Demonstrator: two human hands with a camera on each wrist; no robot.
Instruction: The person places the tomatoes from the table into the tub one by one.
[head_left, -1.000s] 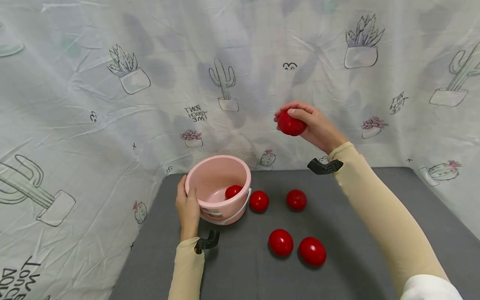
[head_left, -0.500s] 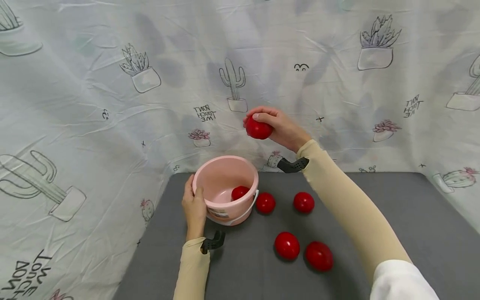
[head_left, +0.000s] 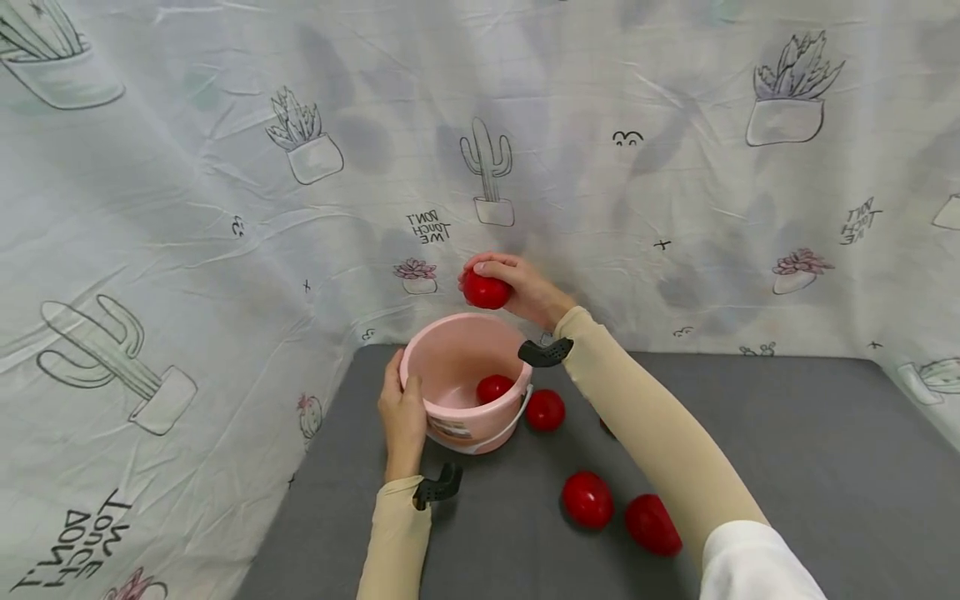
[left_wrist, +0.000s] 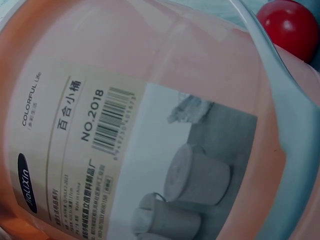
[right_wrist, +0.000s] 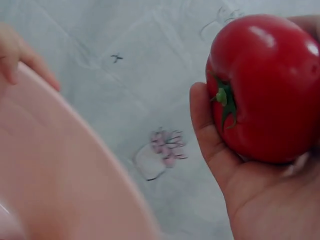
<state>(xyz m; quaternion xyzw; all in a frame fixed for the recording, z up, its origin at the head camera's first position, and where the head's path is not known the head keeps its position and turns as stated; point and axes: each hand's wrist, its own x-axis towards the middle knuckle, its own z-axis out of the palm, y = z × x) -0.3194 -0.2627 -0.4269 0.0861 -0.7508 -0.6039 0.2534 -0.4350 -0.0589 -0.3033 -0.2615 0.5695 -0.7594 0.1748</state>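
Observation:
A red tomato (head_left: 486, 290) is gripped by my right hand (head_left: 528, 292), held above the far right rim of a pink bucket (head_left: 438, 362). The right wrist view shows its green stem (right_wrist: 225, 100) and the fingers curled around it. My left hand (head_left: 403, 417) holds the bucket's left rim, thumb toward the inside. Another tomato (head_left: 495, 389) lies in the bottom of the bucket. The left wrist view is filled by the bucket's printed label (left_wrist: 125, 150) and part of its pale handle (left_wrist: 295, 120).
Beside the bucket's right side a tomato (head_left: 545, 410) rests on the grey table (head_left: 810, 467). Nearer to me lie a tomato (head_left: 587, 500) and one partly covered by my right forearm (head_left: 651, 525). A patterned white sheet (head_left: 585, 192) hangs behind and to the left.
My right hand has carried its tomato leftward and then lower, to over the bucket. The forearm now covers most of one tomato on the table. My left hand keeps its hold.

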